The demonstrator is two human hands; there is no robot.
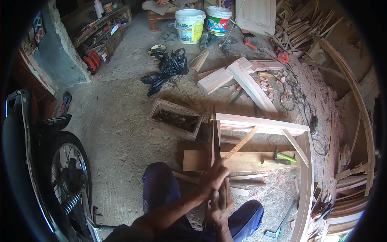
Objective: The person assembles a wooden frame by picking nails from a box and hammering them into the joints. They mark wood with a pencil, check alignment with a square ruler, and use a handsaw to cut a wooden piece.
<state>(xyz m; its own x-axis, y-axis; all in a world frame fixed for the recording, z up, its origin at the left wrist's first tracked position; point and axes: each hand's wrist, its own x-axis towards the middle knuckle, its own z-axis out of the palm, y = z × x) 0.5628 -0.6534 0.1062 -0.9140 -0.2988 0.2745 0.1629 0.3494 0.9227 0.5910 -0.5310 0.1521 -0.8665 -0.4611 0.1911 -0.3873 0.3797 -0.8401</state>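
Note:
A handsaw (217,141) points away from me along the left side of a pale wooden frame (262,124); its dark blade appears nearly edge-on. My right hand (221,205) is closed around the saw's wooden handle (223,192). Just beyond it, my left hand (217,175) is closed on the frame's left side, next to the blade and the lower end of a slanting wooden strip (242,143). My fingers hide what lies beneath them. A second strip (296,146) braces the frame's far right corner.
Inside the frame, a hammer (282,156) with a green handle lies on a board (250,162). A wooden box (175,120), black plastic bag (173,64), timber pieces (252,88) and two buckets (189,26) stand or lie beyond. A motorbike wheel (70,173) is at left; cables (296,97) lie right.

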